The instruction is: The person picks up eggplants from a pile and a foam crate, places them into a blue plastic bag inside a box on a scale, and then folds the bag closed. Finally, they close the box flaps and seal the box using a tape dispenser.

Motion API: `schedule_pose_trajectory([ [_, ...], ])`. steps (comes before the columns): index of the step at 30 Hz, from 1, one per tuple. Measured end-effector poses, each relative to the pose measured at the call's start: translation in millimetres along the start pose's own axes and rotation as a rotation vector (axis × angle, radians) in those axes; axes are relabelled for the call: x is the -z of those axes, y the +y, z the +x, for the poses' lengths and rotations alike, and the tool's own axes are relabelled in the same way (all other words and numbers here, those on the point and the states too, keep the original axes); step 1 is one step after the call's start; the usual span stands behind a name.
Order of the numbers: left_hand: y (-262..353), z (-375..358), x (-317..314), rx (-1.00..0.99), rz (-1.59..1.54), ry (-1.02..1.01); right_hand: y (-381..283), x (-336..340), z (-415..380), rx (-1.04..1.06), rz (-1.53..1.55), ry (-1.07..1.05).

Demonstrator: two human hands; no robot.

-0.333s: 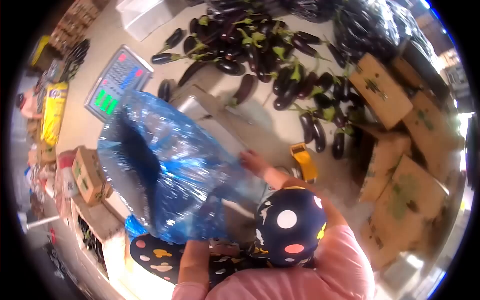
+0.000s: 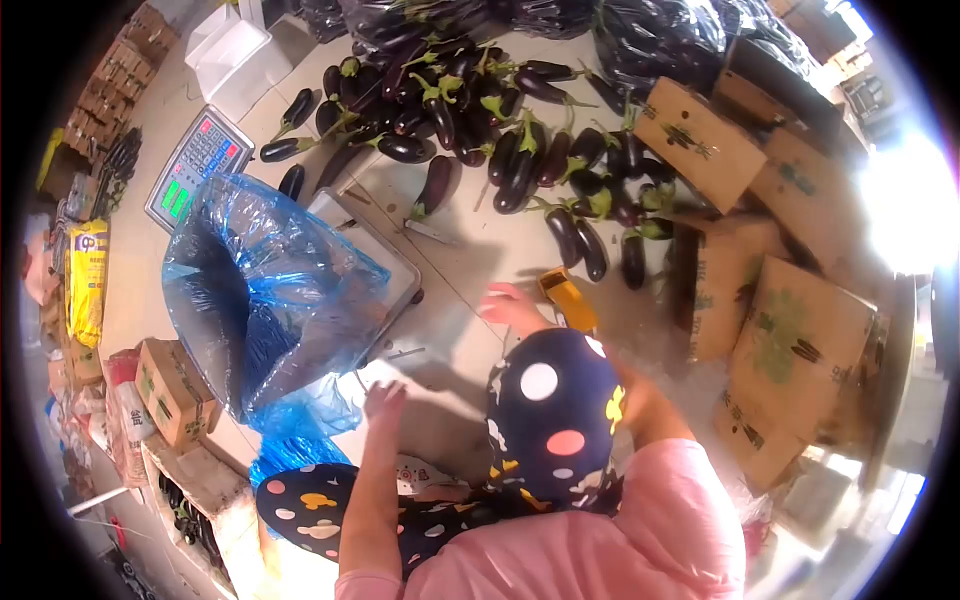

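A large translucent blue plastic bag (image 2: 290,290) sits on the weighing platform (image 2: 402,268), its open mouth facing left; its contents are too dark to make out. My left hand (image 2: 385,400) is just right of the bag's loose lower edge, fingers apart and holding nothing. Further right, above the floor, my right hand (image 2: 513,304) is open beside my knee, fingers stretched to the left. A yellow tool (image 2: 568,298), perhaps a tape dispenser, lies just beyond it. The scale's keypad and lit display (image 2: 200,165) stand behind the bag.
Loose eggplants (image 2: 520,170) are heaped on the tiles ahead, with filled plastic bags (image 2: 660,50) behind. Cardboard boxes (image 2: 790,350) crowd the right. Another carton (image 2: 172,385) stands at left, and a white container (image 2: 235,65) is at back left. A thin grey object (image 2: 428,232) lies near the platform.
Both hands have come away from the blue bag; my left hand, hidden by it before, now shows. The bag looks slacker at its right side, and the view has shifted.
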State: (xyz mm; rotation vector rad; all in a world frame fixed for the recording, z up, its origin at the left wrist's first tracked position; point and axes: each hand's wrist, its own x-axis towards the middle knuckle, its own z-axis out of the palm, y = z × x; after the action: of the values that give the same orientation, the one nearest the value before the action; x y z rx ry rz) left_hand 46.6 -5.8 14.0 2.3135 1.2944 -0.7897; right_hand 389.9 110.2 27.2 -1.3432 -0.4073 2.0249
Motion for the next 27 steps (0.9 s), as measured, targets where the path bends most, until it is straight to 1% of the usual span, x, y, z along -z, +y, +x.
schedule_pose_trajectory([
  [1,28.2,6.0,4.7,-0.046,-0.49,-0.001,14.2,26.5,-16.6,0.219,-0.22,-0.105],
  [2,56.7,11.5,11.2,-0.092,-0.979,-0.026,29.0,53.4,-32.8,0.479,-0.451,-0.162],
  [3,89.5,17.8,7.7,-0.129,-1.218,-0.107,42.9,79.7,-49.4,0.737,-0.625,-0.172],
  [5,140.9,15.0,-5.7,-0.155,-1.21,-0.317,89.9,110.3,-94.3,0.683,-0.708,-0.185],
  [7,165.1,8.3,-19.1,-0.156,-1.174,-0.463,131.7,136.0,-129.3,0.621,-0.794,-0.208],
  [11,177.1,0.9,-30.0,-0.163,-1.157,-0.587,158.8,151.1,-175.0,0.464,-0.863,-0.224],
  [16,179.0,6.9,-23.8,-0.204,-1.131,-0.665,156.4,145.9,-203.1,0.291,-0.889,-0.179],
  [19,177.9,16.9,-21.7,-0.243,-1.123,-0.739,142.4,132.8,-207.1,0.19,-0.883,-0.113],
  [23,184.1,26.7,-36.9,-0.339,-1.149,-0.911,120.8,118.9,-207.5,0.022,-0.841,0.03],
  [27,206.1,26.9,-60.6,-0.459,-1.232,-1.107,95.3,106.3,-206.7,-0.129,-0.788,0.2],
])
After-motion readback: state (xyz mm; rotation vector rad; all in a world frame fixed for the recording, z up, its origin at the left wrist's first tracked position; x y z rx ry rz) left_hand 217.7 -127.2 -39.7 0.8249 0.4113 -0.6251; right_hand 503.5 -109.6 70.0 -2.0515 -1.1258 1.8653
